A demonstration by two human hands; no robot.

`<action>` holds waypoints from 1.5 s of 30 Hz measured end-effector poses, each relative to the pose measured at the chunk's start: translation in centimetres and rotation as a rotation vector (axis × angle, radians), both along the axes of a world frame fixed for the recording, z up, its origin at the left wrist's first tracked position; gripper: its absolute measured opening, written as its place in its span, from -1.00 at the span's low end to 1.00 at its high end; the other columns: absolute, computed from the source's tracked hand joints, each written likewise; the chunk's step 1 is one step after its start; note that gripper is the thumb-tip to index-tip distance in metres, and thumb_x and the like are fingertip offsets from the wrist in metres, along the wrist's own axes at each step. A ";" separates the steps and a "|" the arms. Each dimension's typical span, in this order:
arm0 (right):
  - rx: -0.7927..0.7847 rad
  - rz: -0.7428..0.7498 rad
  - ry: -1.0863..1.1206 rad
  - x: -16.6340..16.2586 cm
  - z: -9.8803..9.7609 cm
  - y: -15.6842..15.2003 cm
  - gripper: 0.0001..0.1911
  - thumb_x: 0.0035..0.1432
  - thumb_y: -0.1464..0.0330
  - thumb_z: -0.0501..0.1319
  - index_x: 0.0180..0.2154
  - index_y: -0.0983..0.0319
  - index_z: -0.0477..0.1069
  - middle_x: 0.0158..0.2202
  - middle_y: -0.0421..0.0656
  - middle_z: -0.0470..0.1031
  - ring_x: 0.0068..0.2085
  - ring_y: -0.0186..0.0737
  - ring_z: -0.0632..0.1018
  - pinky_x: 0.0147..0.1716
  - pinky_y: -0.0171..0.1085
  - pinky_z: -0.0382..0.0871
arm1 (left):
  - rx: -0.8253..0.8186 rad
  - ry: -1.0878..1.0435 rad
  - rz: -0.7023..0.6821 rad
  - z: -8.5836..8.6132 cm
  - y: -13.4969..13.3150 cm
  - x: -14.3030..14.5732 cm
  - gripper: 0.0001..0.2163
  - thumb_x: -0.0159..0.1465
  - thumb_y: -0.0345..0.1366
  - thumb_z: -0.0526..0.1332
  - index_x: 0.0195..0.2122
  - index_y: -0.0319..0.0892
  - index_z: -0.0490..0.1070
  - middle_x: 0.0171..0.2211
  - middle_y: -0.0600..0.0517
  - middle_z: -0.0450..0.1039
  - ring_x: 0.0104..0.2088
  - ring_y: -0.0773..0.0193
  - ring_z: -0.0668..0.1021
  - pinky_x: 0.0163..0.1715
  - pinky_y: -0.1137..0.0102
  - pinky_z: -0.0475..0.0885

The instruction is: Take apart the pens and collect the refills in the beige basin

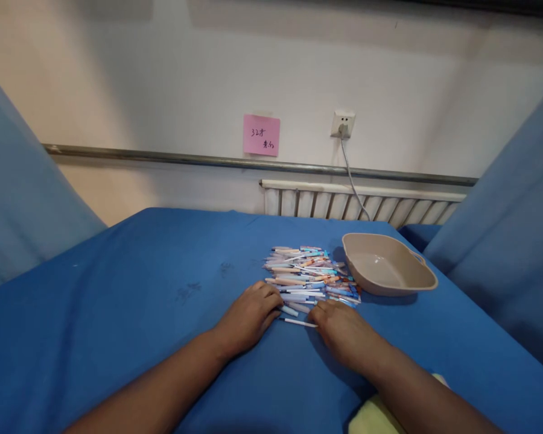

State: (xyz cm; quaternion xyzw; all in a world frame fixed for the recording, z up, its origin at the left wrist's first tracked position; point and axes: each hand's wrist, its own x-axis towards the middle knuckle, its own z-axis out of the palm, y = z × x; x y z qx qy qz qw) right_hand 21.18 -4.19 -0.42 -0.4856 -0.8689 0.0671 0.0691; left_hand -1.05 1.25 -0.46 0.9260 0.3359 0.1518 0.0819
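Note:
A dense heap of pens (298,274), in white, peach, blue and orange, lies roughly side by side on the blue cloth. My left hand (250,314) rests at the heap's near left corner, fingers curled around the pen ends there. At the near right corner, my right hand (344,333) has its fingers bent closed over the opposite ends. A slim white pen (300,323) spans the gap between both hands, its dark tip by my left thumb and its other end under my right fingers. My fingertips are partly hidden.
Right of the heap stands a beige plastic basin (389,265). A pale yellow cloth-like thing (375,417) lies under my right forearm. Beyond the blue-covered table (117,289) are a radiator (335,202), a metal pipe (185,158) and a plugged-in socket (342,124). Blue curtains (22,193) hang on both sides.

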 end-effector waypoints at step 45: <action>0.191 -0.246 0.867 1.6 -0.9 1.5 -0.79 0.26 0.32 -0.02 -0.32 0.19 0.35 -0.36 -0.15 0.44 -0.32 -0.23 0.45 -0.32 -0.30 0.31 | -0.375 -0.444 0.163 0.2 -1.4 1.0 -0.82 0.28 -0.22 0.09 -0.19 -0.13 0.42 -0.26 -0.01 0.48 -0.24 0.21 0.48 -0.18 0.33 0.36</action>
